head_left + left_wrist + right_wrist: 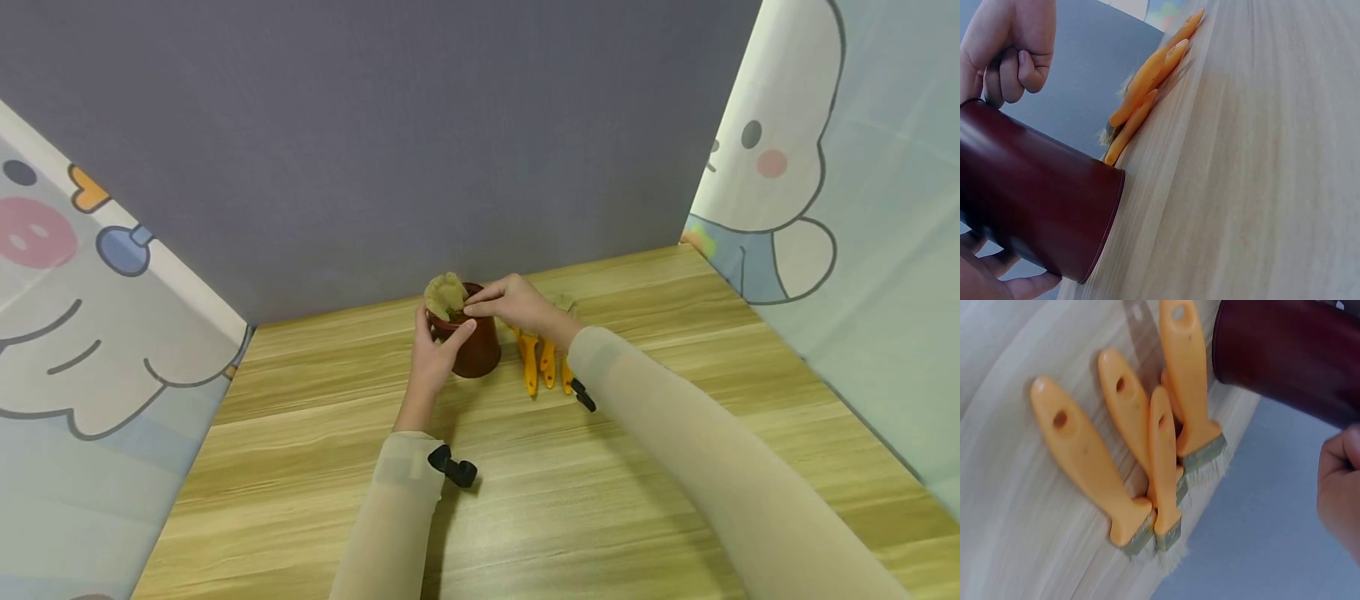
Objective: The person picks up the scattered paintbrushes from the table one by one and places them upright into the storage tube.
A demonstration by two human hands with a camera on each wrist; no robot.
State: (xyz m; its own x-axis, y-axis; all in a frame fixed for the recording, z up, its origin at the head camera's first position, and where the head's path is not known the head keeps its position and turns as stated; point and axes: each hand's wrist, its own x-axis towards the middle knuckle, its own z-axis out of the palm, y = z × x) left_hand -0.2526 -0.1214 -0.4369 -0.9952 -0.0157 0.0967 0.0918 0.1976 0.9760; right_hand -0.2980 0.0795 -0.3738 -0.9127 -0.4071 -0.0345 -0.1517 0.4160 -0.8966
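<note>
A dark red cylindrical cup (480,352) stands upright near the back of the table. My left hand (433,357) grips it from the left, thumb at the front near the rim; its fingers (1029,286) reach low along the cup's side in the left wrist view. Pale, fanned paintbrush bristles (446,295) stick up from the cup's opening. Over the rim, my right hand (519,305) pinches with thumb and forefinger at the base of those bristles; its other fingers are curled. The brush's handle is hidden inside the cup.
Several paintbrushes with orange handles (1082,450) lie in a loose pile right of the cup, bristles toward the back. Behind them rises a grey panel (420,150). Cartoon-printed curtains (862,275) flank the wooden table (315,467).
</note>
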